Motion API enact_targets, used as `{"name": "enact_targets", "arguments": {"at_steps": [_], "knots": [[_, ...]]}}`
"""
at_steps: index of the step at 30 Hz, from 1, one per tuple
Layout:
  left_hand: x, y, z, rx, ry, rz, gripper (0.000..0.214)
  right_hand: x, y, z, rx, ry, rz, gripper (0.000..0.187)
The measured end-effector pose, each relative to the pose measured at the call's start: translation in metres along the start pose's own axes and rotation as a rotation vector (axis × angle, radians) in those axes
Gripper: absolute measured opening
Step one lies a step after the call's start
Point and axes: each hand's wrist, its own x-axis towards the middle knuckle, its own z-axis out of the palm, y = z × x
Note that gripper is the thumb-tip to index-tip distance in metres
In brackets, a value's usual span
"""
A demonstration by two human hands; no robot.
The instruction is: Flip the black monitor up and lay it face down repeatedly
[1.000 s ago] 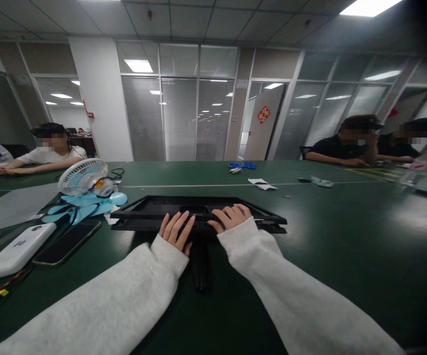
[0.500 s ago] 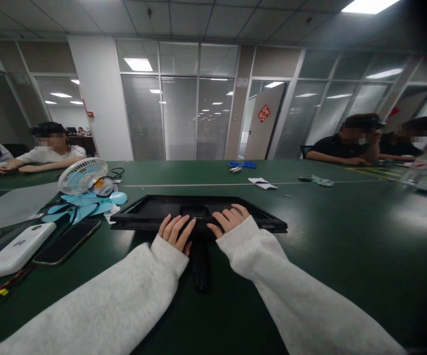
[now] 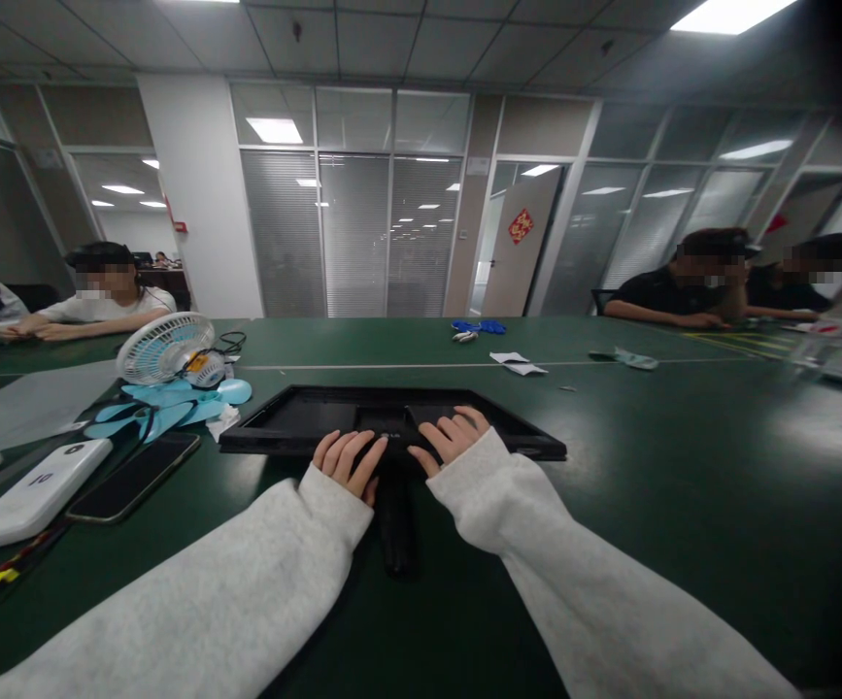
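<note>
A wide black monitor casing (image 3: 296, 419) lies tilted back on the green table in front of me, with a raised rim around a recessed middle. A black stand-like piece (image 3: 395, 534) sticks out from under its near edge towards me. My left hand (image 3: 348, 464) grips that near edge left of centre, fingers over the top and thumb below. To the right of the middle, my right hand (image 3: 454, 437) holds the same edge with bent fingers resting over it. The underside of the casing is hidden.
On the left lie a white fan (image 3: 165, 349), light blue fan blades (image 3: 154, 408), a dark phone (image 3: 136, 478) and a white device (image 3: 38, 492). Blue gloves (image 3: 479, 327) and folded paper (image 3: 517, 363) lie farther back. Several people sit around the table (image 3: 646, 544).
</note>
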Motion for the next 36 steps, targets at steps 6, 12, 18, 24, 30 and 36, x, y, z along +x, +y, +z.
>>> {"name": "enact_targets", "arguments": {"at_steps": [6,12,18,24,30,36], "knots": [[0.0,0.0,0.001,-0.001,0.009,0.002,0.038,0.0,0.001,0.001,0.014,0.034,-0.025,0.031],[0.003,0.001,-0.001,-0.006,0.036,0.005,0.036,0.001,-0.007,-0.006,0.125,0.192,-0.062,0.036],[0.007,0.003,-0.005,0.012,0.043,-0.027,0.042,0.0,-0.022,-0.015,0.183,0.162,-0.154,0.059],[0.007,0.002,-0.008,0.038,-0.027,-0.048,0.047,-0.007,-0.028,0.003,0.157,0.045,-0.117,0.056],[0.005,-0.001,-0.005,0.045,-0.039,-0.037,0.046,-0.011,-0.03,0.017,0.157,0.109,-0.084,0.044],[0.002,-0.001,-0.002,0.01,-0.041,-0.041,0.044,-0.012,-0.032,0.022,0.196,0.186,-0.072,0.035]]}}
